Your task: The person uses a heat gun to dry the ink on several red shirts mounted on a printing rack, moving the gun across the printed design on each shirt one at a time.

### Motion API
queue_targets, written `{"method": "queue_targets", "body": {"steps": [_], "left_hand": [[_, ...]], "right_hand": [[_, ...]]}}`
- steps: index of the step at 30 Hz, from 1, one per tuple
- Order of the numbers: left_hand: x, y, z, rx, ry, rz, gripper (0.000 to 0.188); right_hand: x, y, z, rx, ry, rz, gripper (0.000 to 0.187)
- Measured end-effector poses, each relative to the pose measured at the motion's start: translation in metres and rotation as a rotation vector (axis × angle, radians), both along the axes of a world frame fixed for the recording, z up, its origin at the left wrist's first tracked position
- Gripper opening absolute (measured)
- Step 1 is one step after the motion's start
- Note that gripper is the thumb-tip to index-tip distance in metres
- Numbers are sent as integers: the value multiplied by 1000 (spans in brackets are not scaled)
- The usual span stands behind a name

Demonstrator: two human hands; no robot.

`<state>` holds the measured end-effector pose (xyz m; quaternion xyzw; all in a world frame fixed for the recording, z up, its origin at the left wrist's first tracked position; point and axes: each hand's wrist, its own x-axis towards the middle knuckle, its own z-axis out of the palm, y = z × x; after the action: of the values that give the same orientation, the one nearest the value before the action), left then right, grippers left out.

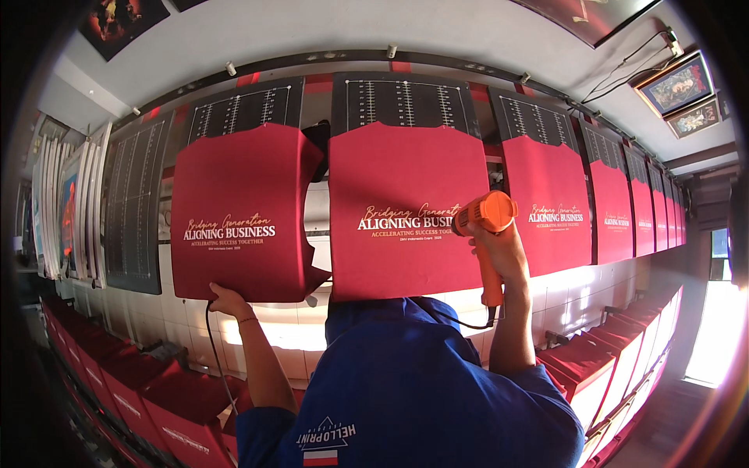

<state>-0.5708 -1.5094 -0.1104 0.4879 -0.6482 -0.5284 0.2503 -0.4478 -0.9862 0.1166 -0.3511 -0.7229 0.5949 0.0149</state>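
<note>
An orange heat gun [490,281] is in my right hand [505,251], its barrel held over the right part of the print on the middle red T-shirt [406,175]. From the foot of its handle a black cord [470,324] runs back toward my body. My left hand [228,301] is at the lower edge of the left red T-shirt [238,175], closed around a dark cable [215,351] that hangs down past my forearm. Both shirts lie stretched over dark boards with white and gold lettering face up.
More red shirts on boards [546,183] continue in a row to the right. A bare dark board [139,203] stands at the left, beside several upright framed screens [74,203]. Behind me runs another row of red shirts [168,405]. A black rail [312,57] lines the wall.
</note>
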Motion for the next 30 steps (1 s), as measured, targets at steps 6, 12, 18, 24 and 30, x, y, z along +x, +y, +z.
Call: {"method": "queue_targets", "body": {"steps": [6, 12, 18, 24, 30], "left_hand": [[0, -3, -6, -7, 58, 5, 72], [1, 1, 0, 42, 70, -16, 75], [3, 3, 6, 69, 77, -58, 79], [2, -5, -8, 25, 49, -55, 76], [-4, -40, -25, 52, 27, 14, 82]], "right_hand": [[1, 1, 7, 9, 14, -19, 48], [7, 9, 0, 14, 39, -78, 50], [12, 15, 5, -33, -4, -124, 52], [17, 21, -3, -47, 13, -164, 50], [15, 11, -5, -35, 22, -231, 51]]}}
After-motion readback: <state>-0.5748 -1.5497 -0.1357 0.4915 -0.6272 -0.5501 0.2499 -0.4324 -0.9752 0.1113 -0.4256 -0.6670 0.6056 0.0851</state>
